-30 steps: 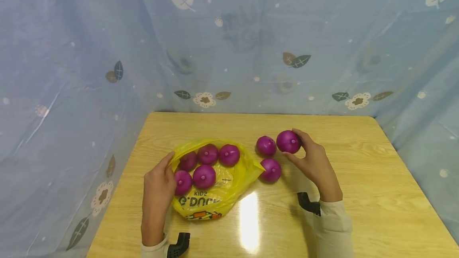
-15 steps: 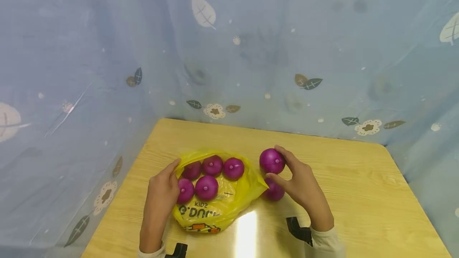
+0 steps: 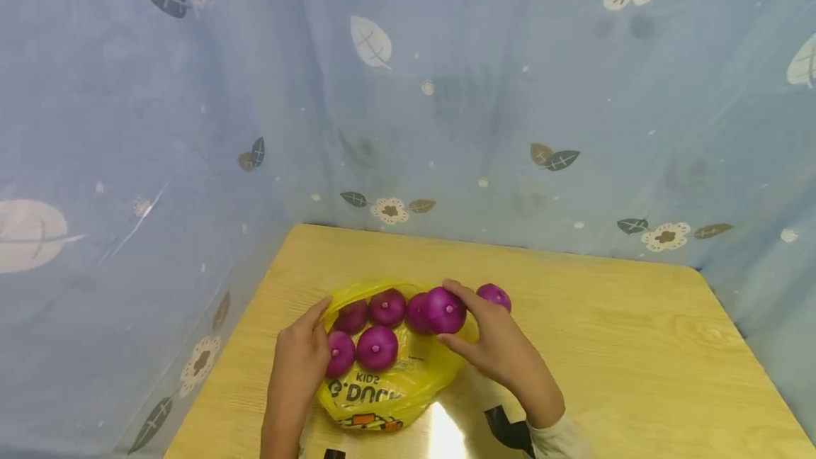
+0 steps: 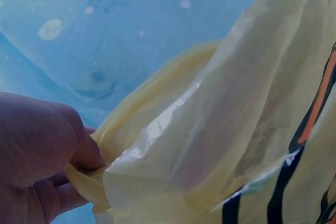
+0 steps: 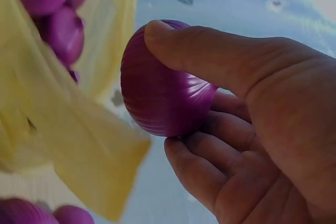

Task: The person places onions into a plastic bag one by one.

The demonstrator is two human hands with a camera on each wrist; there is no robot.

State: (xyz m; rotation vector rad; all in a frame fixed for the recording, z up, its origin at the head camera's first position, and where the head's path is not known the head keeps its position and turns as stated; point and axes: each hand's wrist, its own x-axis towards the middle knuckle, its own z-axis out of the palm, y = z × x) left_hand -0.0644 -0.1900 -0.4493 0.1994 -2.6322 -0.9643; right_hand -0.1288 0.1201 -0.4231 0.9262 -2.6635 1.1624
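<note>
My right hand (image 3: 503, 353) grips a shiny purple red onion (image 3: 445, 310) between thumb and fingers. In the head view this onion overlaps the right side of the mouth of a yellow plastic bag (image 3: 433, 374). Ribbed skin shows on the held onion (image 5: 163, 87) in the right wrist view, beside the bag's edge. Several more red onions (image 3: 377, 348) lie inside the bag. At its left, my left hand (image 3: 298, 356) pinches the rim and holds the mouth spread. The pinched plastic (image 4: 89, 182) shows between thumb and fingers in the left wrist view.
A loose red onion (image 3: 494, 296) rests on the wooden table (image 3: 625, 346) behind my right hand. Purple onion skin (image 5: 26, 211) also shows below the bag in the right wrist view. A blue patterned curtain (image 3: 459, 105) stands around the table's back and sides.
My right hand has carried the red onion left from beside the loose ones to the bag's mouth. My left hand keeps its pinch on the rim. The head view has shifted.
</note>
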